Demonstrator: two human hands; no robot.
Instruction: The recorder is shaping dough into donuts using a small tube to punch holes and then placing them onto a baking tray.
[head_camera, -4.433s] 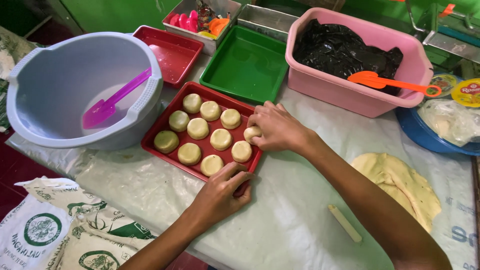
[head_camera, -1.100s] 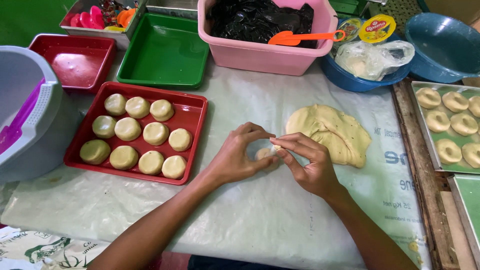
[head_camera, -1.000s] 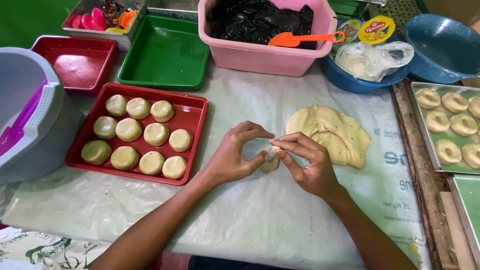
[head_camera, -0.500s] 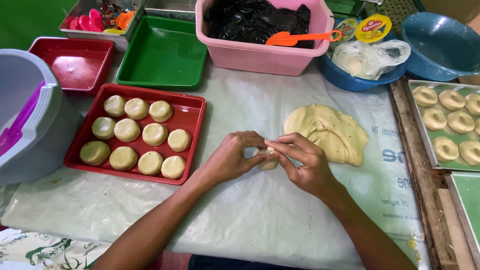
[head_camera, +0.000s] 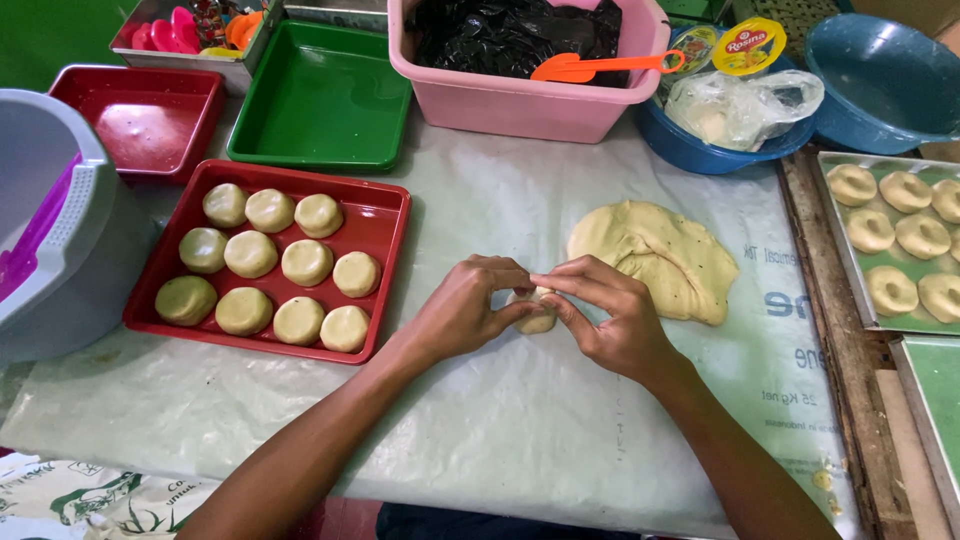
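Both hands meet over the plastic-covered table around one small pale dough ball (head_camera: 538, 316). My left hand (head_camera: 468, 305) cups it from the left, and my right hand (head_camera: 608, 318) pinches its top from the right. The ball is mostly hidden by the fingers. Just right of the hands lies a flat mound of pale dough (head_camera: 660, 258). To the left, a red tray (head_camera: 385, 215) holds several round dough pieces in rows.
Along the back stand an empty green tray (head_camera: 322, 95), a small red tray (head_camera: 140, 115), a pink tub (head_camera: 530, 95) with black plastic and an orange scoop, and blue bowls (head_camera: 880, 70). A grey tub (head_camera: 55, 230) sits far left. Trays of ring-shaped dough (head_camera: 895, 240) lie right.
4.4 s ago my hands were at the red tray; since 1 s ago they have stayed together by the dough mound, fingers working the small ball and shifting slightly.
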